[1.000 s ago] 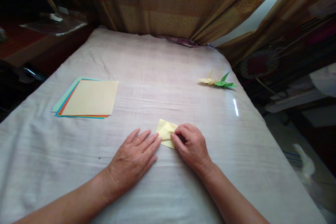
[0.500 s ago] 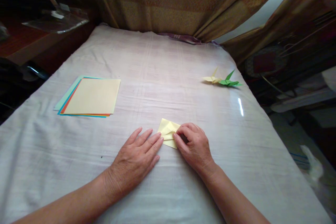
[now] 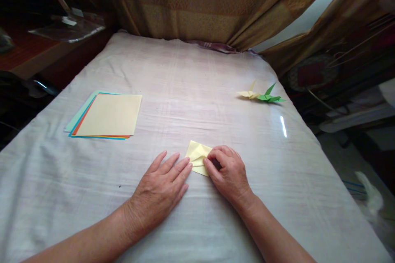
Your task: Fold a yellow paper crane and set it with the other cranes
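A small folded sheet of yellow origami paper (image 3: 196,152) lies on the cloth between my hands, with a raised fold across its middle. My left hand (image 3: 163,183) rests flat with its fingers spread, the fingertips touching the paper's left edge. On the other side, my right hand (image 3: 228,170) pinches the paper's right part between thumb and index finger. The right corner of the paper is hidden behind those fingers.
To the left lies a stack of coloured paper sheets (image 3: 109,115), cream on top. A cream folded paper bird (image 3: 249,94) and a green one (image 3: 269,96) sit at the far right. A curtain (image 3: 185,4) hangs behind the cloth-covered surface (image 3: 185,78).
Both hands and the folded paper hold almost the same pose. The whole view has shifted very slightly, with things appearing a little lower.
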`<state>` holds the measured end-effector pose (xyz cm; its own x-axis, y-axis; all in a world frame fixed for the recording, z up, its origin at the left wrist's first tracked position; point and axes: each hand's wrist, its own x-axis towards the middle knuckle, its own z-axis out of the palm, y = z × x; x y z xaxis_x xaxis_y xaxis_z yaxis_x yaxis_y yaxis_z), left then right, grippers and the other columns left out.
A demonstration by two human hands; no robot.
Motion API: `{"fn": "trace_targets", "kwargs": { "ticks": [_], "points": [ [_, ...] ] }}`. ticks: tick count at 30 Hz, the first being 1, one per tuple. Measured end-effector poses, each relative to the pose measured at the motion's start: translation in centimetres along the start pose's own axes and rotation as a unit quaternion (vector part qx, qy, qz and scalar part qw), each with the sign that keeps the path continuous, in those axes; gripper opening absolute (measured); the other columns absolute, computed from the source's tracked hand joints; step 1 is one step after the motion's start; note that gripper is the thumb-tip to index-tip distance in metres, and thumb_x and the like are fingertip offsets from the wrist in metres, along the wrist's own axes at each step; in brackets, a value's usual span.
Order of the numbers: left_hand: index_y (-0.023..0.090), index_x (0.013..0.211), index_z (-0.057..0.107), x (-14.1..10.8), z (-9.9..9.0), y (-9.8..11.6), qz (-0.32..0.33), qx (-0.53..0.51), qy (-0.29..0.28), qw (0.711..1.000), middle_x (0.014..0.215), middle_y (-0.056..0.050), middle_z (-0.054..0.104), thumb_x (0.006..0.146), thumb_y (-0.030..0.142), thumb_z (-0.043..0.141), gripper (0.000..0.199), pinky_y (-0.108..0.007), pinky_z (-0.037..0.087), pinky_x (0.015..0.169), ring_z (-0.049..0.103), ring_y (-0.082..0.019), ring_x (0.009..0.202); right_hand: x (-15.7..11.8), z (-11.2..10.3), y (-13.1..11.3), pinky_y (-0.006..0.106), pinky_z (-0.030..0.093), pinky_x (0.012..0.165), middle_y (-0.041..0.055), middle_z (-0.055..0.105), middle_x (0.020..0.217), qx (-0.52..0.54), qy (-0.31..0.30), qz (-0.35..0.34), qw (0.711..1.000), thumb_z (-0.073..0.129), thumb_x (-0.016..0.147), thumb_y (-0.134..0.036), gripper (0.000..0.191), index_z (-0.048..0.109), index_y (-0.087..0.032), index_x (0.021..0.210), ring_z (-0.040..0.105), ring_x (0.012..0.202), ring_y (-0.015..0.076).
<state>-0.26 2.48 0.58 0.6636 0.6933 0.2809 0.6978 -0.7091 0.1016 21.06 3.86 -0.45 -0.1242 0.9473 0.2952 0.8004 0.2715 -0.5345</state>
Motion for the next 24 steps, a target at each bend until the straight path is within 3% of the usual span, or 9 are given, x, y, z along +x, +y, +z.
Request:
{"fn": "trace_targets", "kwargs": {
  "ticks": [8, 17, 20, 24],
  "points": [
    [0.022, 0.126, 0.059, -0.1, -0.2, 0.1, 0.000, 0.014, -0.022, 1.000, 0.132, 0.000, 0.062, 0.095, 0.031, 0.050, 0.034, -0.044, 0.023, 0.114, 0.051, -0.022, 0.125, 0.0, 0.0, 0.0, 0.032, 0.040, 0.075, 0.0026, 0.062, 0.083, -0.002, 0.000, 0.011, 1.000, 0.058, 0.085, -0.022, 0.003, 0.059, -0.021, 0.082, 0.055, 0.079, 0.0190],
    [0.022, 0.127, 0.058, 0.2, -0.3, 0.2, 0.001, 0.026, -0.052, 0.998, 0.134, -0.001, 0.061, 0.097, 0.032, 0.044, 0.034, -0.044, 0.024, 0.113, 0.050, -0.022, 0.126, 0.0, -0.1, 0.0, 0.032, 0.040, 0.078, 0.0036, 0.063, 0.087, -0.001, -0.019, -0.010, 1.000, 0.052, 0.089, -0.018, 0.012, 0.063, -0.022, 0.083, 0.056, 0.084, 0.0190],
    [0.021, 0.127, 0.058, 0.2, -0.2, 0.2, 0.002, 0.030, -0.042, 0.999, 0.132, -0.002, 0.062, 0.097, 0.031, 0.045, 0.034, -0.045, 0.025, 0.113, 0.051, -0.023, 0.126, -0.1, 0.1, -0.5, 0.033, 0.039, 0.078, 0.0035, 0.062, 0.086, -0.020, -0.014, 0.007, 1.000, 0.059, 0.085, -0.023, 0.005, 0.060, -0.020, 0.082, 0.055, 0.083, 0.0197],
    [0.021, 0.128, 0.057, 0.1, -0.1, 0.2, 0.005, 0.039, -0.041, 0.998, 0.132, -0.003, 0.062, 0.097, 0.031, 0.044, 0.035, -0.046, 0.024, 0.113, 0.051, -0.024, 0.126, -0.1, 0.6, -1.4, 0.035, 0.037, 0.078, 0.0030, 0.059, 0.085, -0.060, 0.009, 0.045, 0.997, 0.069, 0.078, -0.033, 0.017, 0.057, -0.021, 0.080, 0.053, 0.083, 0.0215]
  ]
}}
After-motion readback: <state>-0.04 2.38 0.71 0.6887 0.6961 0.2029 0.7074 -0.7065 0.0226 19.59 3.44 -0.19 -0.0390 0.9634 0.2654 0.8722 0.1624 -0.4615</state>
